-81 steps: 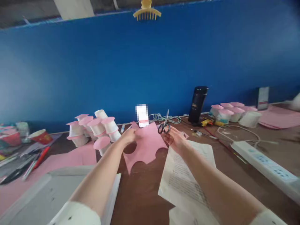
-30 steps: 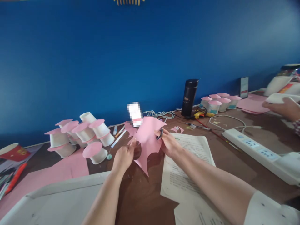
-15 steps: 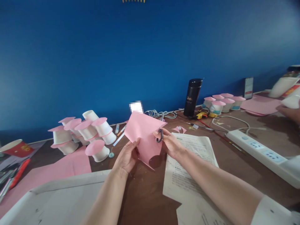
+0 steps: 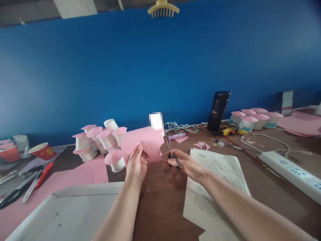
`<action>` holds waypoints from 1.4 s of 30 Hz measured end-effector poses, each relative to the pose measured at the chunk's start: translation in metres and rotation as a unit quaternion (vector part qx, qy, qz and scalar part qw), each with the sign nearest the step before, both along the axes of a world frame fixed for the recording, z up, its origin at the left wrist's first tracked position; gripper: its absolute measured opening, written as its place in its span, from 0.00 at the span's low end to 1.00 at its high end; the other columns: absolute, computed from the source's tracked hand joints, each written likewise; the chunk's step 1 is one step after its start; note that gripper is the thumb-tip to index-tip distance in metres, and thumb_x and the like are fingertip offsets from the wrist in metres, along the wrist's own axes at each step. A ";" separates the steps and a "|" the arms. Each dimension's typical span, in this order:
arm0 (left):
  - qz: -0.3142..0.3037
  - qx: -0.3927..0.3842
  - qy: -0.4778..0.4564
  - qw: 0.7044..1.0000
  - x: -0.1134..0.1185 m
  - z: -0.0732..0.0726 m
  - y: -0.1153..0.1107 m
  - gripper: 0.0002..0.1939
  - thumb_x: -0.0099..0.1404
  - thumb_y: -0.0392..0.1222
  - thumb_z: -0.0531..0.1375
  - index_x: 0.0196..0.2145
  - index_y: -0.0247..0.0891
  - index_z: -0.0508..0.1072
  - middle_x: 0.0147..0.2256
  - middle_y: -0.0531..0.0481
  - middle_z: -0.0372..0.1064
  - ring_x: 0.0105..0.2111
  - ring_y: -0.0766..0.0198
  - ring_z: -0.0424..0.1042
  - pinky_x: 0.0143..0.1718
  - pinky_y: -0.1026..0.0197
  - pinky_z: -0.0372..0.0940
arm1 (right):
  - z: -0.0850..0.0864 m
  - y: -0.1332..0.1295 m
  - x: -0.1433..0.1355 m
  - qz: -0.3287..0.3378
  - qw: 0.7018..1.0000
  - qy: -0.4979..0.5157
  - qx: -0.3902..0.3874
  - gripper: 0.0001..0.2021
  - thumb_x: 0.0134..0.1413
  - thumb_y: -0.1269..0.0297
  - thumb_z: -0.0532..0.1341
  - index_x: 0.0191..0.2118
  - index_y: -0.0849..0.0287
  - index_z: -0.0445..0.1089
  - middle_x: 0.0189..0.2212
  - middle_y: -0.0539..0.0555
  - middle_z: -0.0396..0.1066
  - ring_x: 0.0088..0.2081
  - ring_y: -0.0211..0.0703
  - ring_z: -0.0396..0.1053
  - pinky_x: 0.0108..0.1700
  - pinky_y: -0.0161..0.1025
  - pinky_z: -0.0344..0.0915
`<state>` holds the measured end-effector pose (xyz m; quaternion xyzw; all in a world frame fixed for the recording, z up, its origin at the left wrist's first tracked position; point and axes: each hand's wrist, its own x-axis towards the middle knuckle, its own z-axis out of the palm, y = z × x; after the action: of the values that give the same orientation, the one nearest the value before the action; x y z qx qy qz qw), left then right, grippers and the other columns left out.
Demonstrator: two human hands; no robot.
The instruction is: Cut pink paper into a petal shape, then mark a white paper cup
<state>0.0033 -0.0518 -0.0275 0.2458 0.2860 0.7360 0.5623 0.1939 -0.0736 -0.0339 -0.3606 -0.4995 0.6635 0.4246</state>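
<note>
White cups: left cluster, some stacked, most topped with pink discs.
Teal-marked cups: on the right, pink covers on top.
Red cup: far left, contents hidden.
Pale tray: shallow, dark marks on its floor.
Black bottle: capped.
Pink sheet: between the hands, bowed, right edge notched.
Left hand: pinching the sheet, thumb in front.
Right hand: gripping scissors by the handles, blades beside the sheet's right edge.

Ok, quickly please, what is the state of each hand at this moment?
Left hand: closed, holding the pink paper.
Right hand: closed on the handles of the scissors.
</note>
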 end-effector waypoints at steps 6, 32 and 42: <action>-0.020 0.012 -0.039 0.999 0.002 0.001 -0.001 0.08 0.53 0.37 0.69 0.29 0.37 0.73 0.27 0.56 0.72 0.27 0.72 0.71 0.29 0.68 0.66 | 0.000 -0.009 -0.009 -0.017 0.998 -0.054 0.017 0.19 0.47 0.53 0.67 0.45 0.51 0.73 0.32 0.49 0.70 0.32 0.36 0.67 0.27 0.31 0.60; -0.041 -0.056 -0.115 0.991 0.018 -0.002 -0.008 0.06 0.56 0.29 0.64 0.29 0.35 0.71 0.29 0.51 0.74 0.31 0.67 0.74 0.36 0.64 0.72 | -0.003 -0.006 -0.015 -0.085 0.995 -0.051 0.008 0.23 0.47 0.47 0.66 0.49 0.50 0.72 0.27 0.49 0.69 0.26 0.35 0.65 0.18 0.29 0.48; -0.019 -0.090 -0.108 0.990 0.015 -0.012 -0.001 0.04 0.61 0.29 0.60 0.29 0.34 0.72 0.25 0.51 0.72 0.30 0.67 0.75 0.35 0.65 0.72 | -0.013 -0.001 -0.017 -0.099 0.992 -0.060 0.057 0.19 0.48 0.51 0.66 0.44 0.57 0.69 0.26 0.46 0.68 0.24 0.33 0.66 0.27 0.32 0.60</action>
<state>0.0186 -0.0525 -0.0394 0.1187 0.2834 0.7187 0.6237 0.1772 -0.0748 -0.0472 -0.4224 -0.5227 0.5664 0.4771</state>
